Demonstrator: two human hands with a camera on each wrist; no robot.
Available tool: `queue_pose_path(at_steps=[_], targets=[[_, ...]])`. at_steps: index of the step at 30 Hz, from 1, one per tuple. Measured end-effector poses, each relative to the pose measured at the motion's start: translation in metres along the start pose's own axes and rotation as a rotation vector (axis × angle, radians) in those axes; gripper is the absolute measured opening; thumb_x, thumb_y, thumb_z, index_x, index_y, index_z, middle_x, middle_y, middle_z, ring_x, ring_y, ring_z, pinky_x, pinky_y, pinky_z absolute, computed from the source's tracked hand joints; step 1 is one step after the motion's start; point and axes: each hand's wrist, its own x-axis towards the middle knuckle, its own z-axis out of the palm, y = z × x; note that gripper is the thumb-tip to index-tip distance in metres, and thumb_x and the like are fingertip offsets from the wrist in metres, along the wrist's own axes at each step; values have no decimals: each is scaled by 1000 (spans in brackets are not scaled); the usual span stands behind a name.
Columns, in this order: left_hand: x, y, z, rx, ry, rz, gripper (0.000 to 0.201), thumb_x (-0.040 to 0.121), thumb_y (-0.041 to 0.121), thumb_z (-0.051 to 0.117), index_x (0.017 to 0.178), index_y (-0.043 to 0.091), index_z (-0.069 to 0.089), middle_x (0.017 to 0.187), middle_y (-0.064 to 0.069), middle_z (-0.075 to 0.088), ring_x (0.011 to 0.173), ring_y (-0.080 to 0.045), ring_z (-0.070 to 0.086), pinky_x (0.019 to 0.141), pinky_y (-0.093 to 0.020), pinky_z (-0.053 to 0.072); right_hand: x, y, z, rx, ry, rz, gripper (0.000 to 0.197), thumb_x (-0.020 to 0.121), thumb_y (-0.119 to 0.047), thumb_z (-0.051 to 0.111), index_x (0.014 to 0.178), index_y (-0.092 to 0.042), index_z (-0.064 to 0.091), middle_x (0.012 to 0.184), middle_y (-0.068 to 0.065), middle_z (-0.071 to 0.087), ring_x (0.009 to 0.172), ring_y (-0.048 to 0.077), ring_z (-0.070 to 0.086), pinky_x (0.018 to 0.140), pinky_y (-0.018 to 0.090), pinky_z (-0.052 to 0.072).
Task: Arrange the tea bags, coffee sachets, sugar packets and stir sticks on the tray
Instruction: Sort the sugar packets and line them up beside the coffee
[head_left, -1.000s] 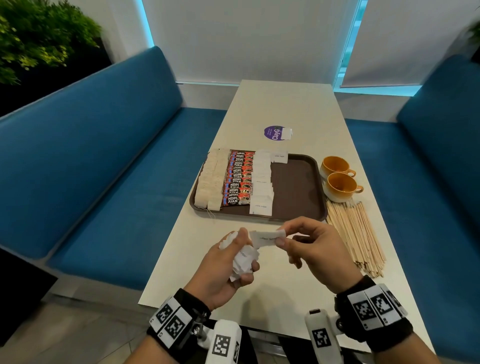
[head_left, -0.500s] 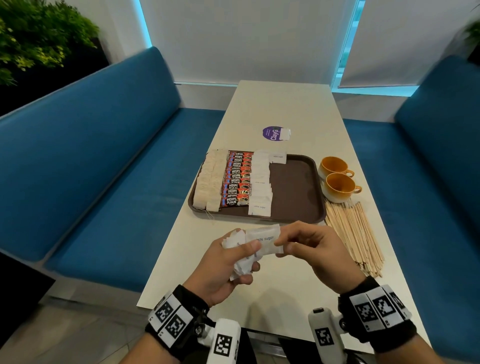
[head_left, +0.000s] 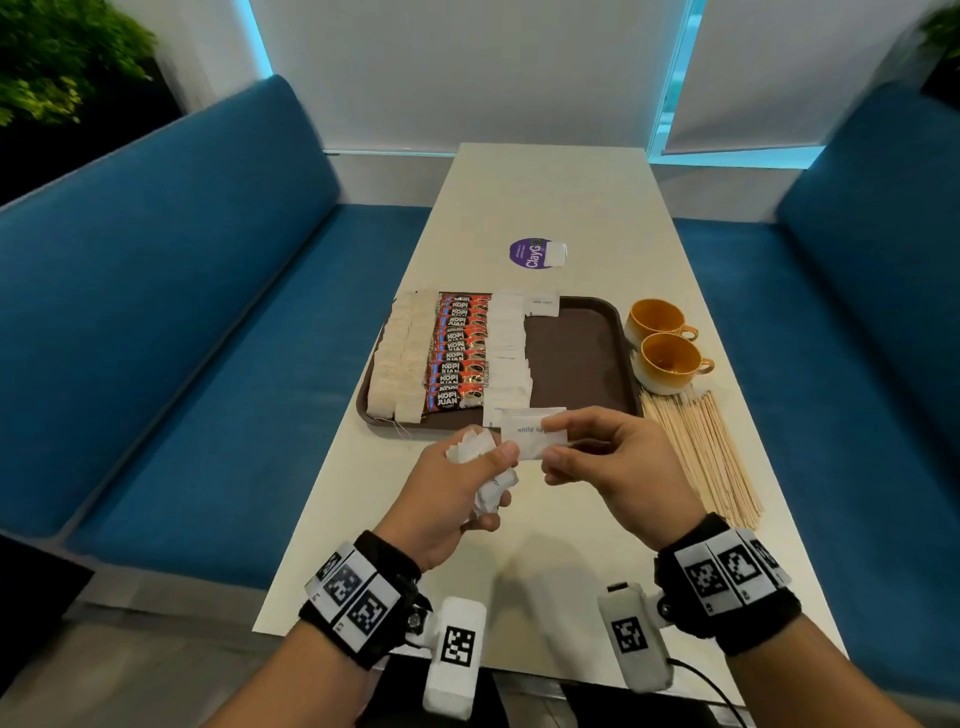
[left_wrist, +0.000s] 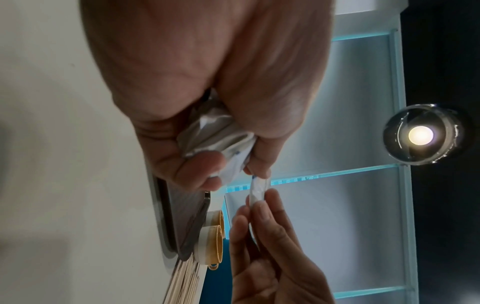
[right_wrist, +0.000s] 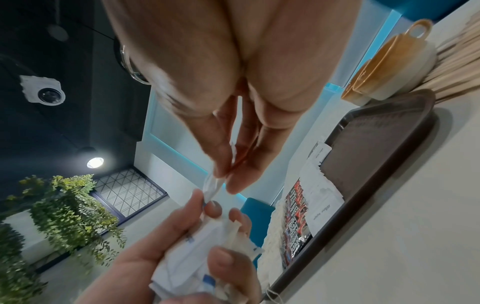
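A brown tray (head_left: 582, 358) lies on the white table, holding columns of tea bags (head_left: 400, 358), red coffee sachets (head_left: 457, 353) and white sugar packets (head_left: 509, 353). In front of the tray's near edge my left hand (head_left: 457, 488) grips a crumpled bunch of sugar packets (head_left: 488, 483), also seen bunched in my left hand (left_wrist: 207, 131). My right hand (head_left: 608, 457) pinches one flat white sugar packet (head_left: 530, 434) whose other end my left thumb touches. From the right wrist the same sugar packet (right_wrist: 213, 185) shows edge-on. Wooden stir sticks (head_left: 706, 457) lie on the table right of the tray.
Two orange cups (head_left: 665, 348) stand between the tray and the table's right edge. A purple round sticker (head_left: 530, 253) lies farther back on the table (head_left: 561, 197). Blue benches (head_left: 182, 291) flank both long sides.
Both hands have moved a little forward toward the tray's near edge. The single packet in my right hand has turned flatter, so its printed face shows.
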Motion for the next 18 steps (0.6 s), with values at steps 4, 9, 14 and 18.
queue_pose_path(at_steps=[4, 9, 14, 18], targets=[[23, 7, 3, -32, 40, 16, 32, 80, 36, 80, 103, 16, 67, 84, -9, 61, 64, -21, 55, 47, -24, 36, 28, 0, -4, -23, 77, 11, 21, 82, 6, 78, 101, -4, 77, 92, 8, 78, 79, 32, 75, 70, 32, 64], [61, 19, -4, -136, 76, -23, 44, 74, 35, 82, 108, 12, 65, 88, -9, 63, 63, -21, 54, 46, -23, 36, 89, 3, -21, -69, 164, 47, 16, 84, 2, 79, 97, -6, 78, 92, 16, 78, 80, 33, 74, 79, 40, 64], [102, 30, -13, -138, 82, -49, 31, 78, 21, 81, 105, 14, 66, 91, -6, 67, 68, -22, 59, 48, -25, 44, 171, 18, -40, -56, 259, 120, 15, 88, 0, 76, 99, -10, 76, 94, 12, 77, 80, 19, 73, 77, 33, 64], [129, 32, -15, -149, 80, -47, 31, 77, 8, 79, 103, 16, 64, 91, -7, 65, 69, -22, 62, 50, -27, 48, 241, 44, -47, -106, 355, 223, 17, 90, 0, 72, 94, -17, 74, 93, 8, 75, 75, 18, 70, 78, 34, 64]])
